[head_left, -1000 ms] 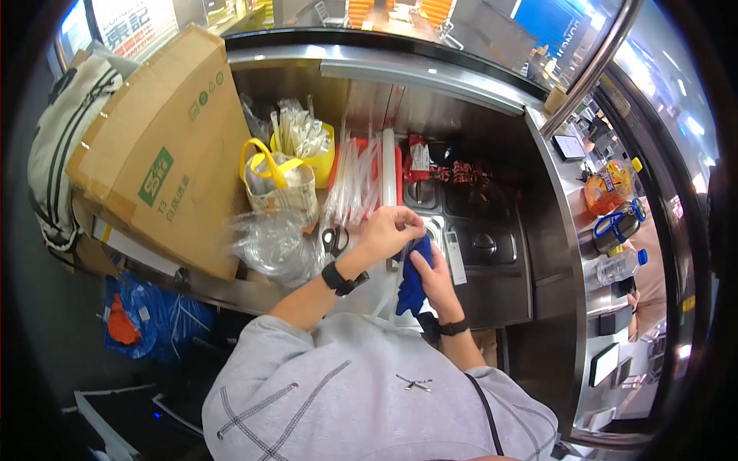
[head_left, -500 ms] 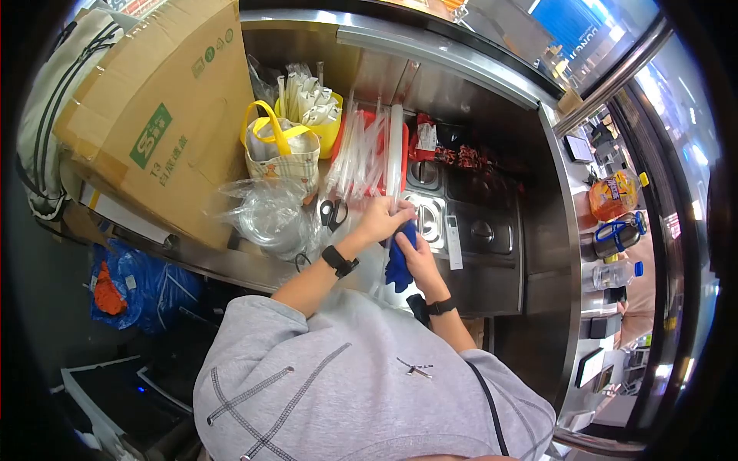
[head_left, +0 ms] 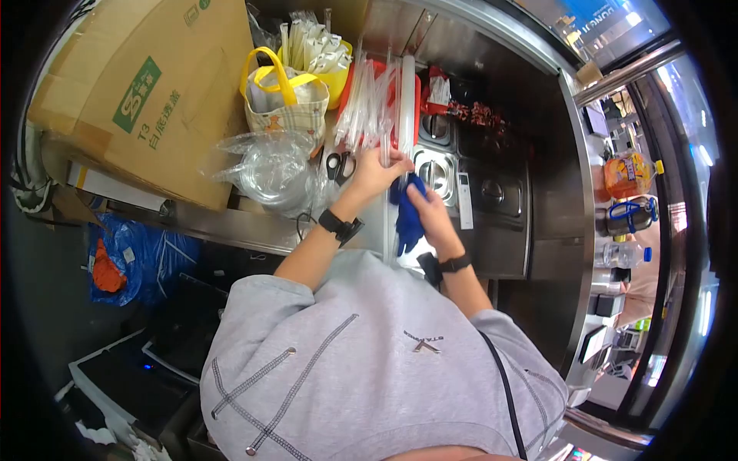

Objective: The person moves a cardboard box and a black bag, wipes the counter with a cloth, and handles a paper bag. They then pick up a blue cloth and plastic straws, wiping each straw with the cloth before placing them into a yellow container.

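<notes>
A dark blue fabric glove (head_left: 410,221) hangs between my hands, its lower end showing finger-like tips. My right hand (head_left: 433,219) is closed around its side, thumb up. At its top end, the fingers of my left hand (head_left: 374,173) are pinched together; exactly what lies between them is partly hidden. A long clear plastic strip (head_left: 387,138) runs upward just behind my left fingers. Black scissors (head_left: 339,166) lie to the left of that hand. A white remote-like stick (head_left: 464,201) lies to the right of my right hand.
At left stands a large cardboard box (head_left: 146,100). Clear plastic lids in a bag (head_left: 275,173) and a yellow-handled bag (head_left: 286,107) sit beside it. Behind my hands is a red tray (head_left: 417,100) with clear wrapped items. Steel lidded containers (head_left: 496,190) and bottles (head_left: 626,175) are at right.
My view has shifted, so the counter things sit higher in the picture. Both hands still hold the blue glove; more of its length now shows below my right hand.
</notes>
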`<action>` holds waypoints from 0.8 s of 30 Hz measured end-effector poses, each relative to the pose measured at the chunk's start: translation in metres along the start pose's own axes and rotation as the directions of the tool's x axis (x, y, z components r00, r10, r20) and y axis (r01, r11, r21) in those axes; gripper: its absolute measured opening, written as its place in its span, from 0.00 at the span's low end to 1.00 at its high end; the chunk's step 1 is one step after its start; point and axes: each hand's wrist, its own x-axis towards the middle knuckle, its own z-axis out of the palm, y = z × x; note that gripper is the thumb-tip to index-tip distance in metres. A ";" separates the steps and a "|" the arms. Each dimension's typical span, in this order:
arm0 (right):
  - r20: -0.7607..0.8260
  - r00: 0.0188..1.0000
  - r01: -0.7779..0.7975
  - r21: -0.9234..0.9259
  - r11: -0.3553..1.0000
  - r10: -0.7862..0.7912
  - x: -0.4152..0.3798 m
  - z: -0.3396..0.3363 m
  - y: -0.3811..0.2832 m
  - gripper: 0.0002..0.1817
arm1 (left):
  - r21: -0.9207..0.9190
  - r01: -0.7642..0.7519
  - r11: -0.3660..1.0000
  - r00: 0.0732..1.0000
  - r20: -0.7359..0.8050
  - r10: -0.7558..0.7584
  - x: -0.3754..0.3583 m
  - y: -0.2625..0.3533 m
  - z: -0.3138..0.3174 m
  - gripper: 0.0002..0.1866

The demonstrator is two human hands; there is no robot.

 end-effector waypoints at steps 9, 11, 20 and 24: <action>0.064 0.987 -0.133 -0.200 0.971 0.149 -0.024 -0.009 0.033 0.19 | 0.029 0.014 0.999 0.992 -0.128 -0.010 -0.001 -0.006 -0.005 0.10; 0.087 0.987 -0.114 -0.225 0.968 0.136 -0.030 -0.017 0.041 0.19 | 0.034 0.015 0.999 0.982 -0.186 -0.009 -0.001 -0.010 -0.002 0.11; -0.034 0.990 -0.138 -0.114 0.984 0.135 -0.032 -0.026 0.033 0.16 | 0.003 0.064 0.998 0.990 -0.122 -0.064 -0.005 -0.017 0.014 0.16; -0.051 0.998 -0.047 -0.068 0.997 0.044 -0.017 -0.013 0.028 0.16 | 0.021 0.072 0.997 0.987 -0.143 -0.069 -0.012 -0.018 0.026 0.18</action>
